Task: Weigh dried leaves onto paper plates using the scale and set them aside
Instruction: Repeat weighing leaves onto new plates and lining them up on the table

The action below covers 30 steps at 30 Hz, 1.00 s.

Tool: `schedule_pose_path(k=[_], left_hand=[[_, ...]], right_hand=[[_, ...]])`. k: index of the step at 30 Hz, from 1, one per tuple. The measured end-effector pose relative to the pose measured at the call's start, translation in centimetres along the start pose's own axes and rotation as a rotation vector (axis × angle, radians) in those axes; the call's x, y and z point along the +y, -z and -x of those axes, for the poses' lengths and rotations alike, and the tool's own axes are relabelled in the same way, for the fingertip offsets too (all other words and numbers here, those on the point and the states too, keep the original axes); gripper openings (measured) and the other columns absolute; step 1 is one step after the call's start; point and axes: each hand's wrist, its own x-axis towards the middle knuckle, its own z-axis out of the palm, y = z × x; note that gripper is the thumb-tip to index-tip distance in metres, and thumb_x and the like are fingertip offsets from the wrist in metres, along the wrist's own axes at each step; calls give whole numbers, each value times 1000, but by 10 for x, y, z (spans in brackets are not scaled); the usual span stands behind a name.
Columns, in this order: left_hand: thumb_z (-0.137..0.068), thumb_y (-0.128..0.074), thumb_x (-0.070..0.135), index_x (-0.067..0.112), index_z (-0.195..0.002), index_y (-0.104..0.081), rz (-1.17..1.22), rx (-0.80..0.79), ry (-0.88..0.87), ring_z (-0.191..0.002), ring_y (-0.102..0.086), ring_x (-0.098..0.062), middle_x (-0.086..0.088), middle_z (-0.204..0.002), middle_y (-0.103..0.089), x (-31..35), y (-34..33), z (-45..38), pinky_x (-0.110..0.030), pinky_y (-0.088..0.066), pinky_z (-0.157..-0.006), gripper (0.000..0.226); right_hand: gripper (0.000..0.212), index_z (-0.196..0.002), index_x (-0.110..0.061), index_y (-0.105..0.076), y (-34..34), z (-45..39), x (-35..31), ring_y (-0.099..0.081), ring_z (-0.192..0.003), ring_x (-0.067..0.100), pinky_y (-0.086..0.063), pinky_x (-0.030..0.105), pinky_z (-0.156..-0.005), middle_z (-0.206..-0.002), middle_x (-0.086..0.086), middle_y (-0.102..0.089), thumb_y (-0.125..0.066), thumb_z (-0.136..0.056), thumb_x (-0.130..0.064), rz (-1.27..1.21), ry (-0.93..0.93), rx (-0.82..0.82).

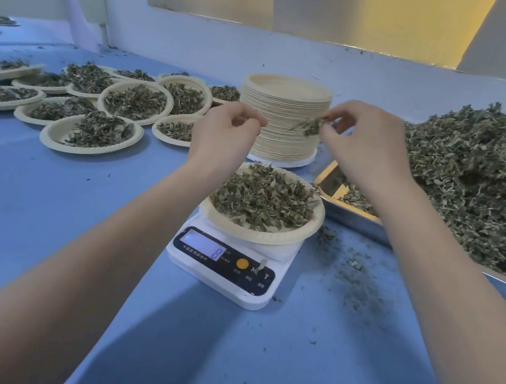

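Topping up the plate on the scale, one pinch at a time.

Filled plates (92,104) wait left on the bench (41,206). Left hand (226,133) curled, contents unclear. Plate of leaves (263,203) sits on the scale (226,264). Right hand (366,147) pinches a leaf tuft (311,125): best crumbled in slowly, watching the display (202,245), whose digits blur. The heaped tray (493,185) runs off-frame right.

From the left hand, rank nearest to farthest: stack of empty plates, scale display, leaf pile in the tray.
1. Stack of empty plates, just right of the left hand.
2. Scale display, below it, toward the camera.
3. Leaf pile, far right.
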Motion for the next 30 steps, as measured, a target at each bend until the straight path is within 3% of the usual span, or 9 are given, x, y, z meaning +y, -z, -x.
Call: schedule_pose_path(k=[2, 4, 6, 11, 17, 21, 24, 28, 30], left_hand=[[-85, -49, 14, 32, -77, -65, -17, -25, -5, -74, -55, -15, 7, -79, -59, 2, -3, 0, -44, -52, -87, 26], [-85, -49, 13, 32, -79, -65, -33, -39, -6, -74, -56, -14, 7, -81, -60, 2, -5, 0, -42, -53, -85, 26], [-85, -49, 12, 33, -79, -64, -38, -54, -7, -70, -55, -12, 7, -80, -60, 1, -8, -2, -37, -53, -76, 26], [-85, -50, 10, 33, -78, -64, -43, -64, 6, -67, -52, -11, 5, -79, -59, -3, -11, -3, -31, -45, -67, 28], [-84, -51, 12, 35, -77, -65, -62, -34, 18, -72, -58, -11, 8, -78, -62, -8, -7, -4, -29, -49, -68, 28], [-84, -51, 12, 34, -76, -65, -60, -41, 16, -71, -57, -12, 5, -79, -63, -11, -3, -4, -31, -50, -70, 28], [-83, -51, 11, 34, -77, -65, -69, -41, 29, -69, -55, -10, 5, -79, -63, -14, 0, -4, -28, -48, -66, 27], [-82, -51, 10, 33, -77, -65, -61, -31, 29, -70, -55, -11, 2, -82, -64, -18, 2, -2, -28, -47, -67, 28], [-82, -50, 9, 34, -76, -64, -69, -24, 19, -68, -54, -9, 5, -79, -63, -19, 2, 0, -27, -47, -67, 30]], right_hand=[[21, -108, -20, -68, 6, -6, 18, -61, -88, 18, -47, 25, -73, -103, 3, -68, -60, -89, -25, 117, -134, 13], [30, -115, -21, -65, 9, -6, 32, -59, -105, 27, -49, 36, -85, -119, 8, -63, -65, -87, -29, 291, -247, -121], [35, -118, -26, -64, 7, -1, 35, -57, -109, 27, -49, 38, -89, -126, 8, -59, -69, -84, -29, 309, -251, -232], [20, -102, -33, -70, -10, 11, 19, -56, -85, 9, -39, 23, -76, -106, -2, -67, -70, -82, -33, 99, -43, -373], [20, -98, -33, -72, -26, 16, -3, -55, -79, -4, -38, 12, -65, -97, -10, -68, -66, -83, -45, -47, 90, -508], [42, -113, -36, -65, -28, 20, -10, -55, -91, 7, -43, 21, -70, -105, -9, -64, -62, -79, -61, 28, 107, -622], [55, -124, -37, -58, -30, 22, -15, -48, -93, 10, -42, 32, -84, -98, -11, -56, -61, -77, -66, 215, 120, -678], [37, -112, -33, -64, -35, 21, -21, -48, -89, 11, -40, 32, -79, -86, -14, -55, -62, -82, -55, 259, 140, -669], [24, -103, -31, -66, -37, 22, -25, -51, -89, 13, -43, 35, -83, -81, -14, -56, -64, -83, -45, 218, 128, -667]])
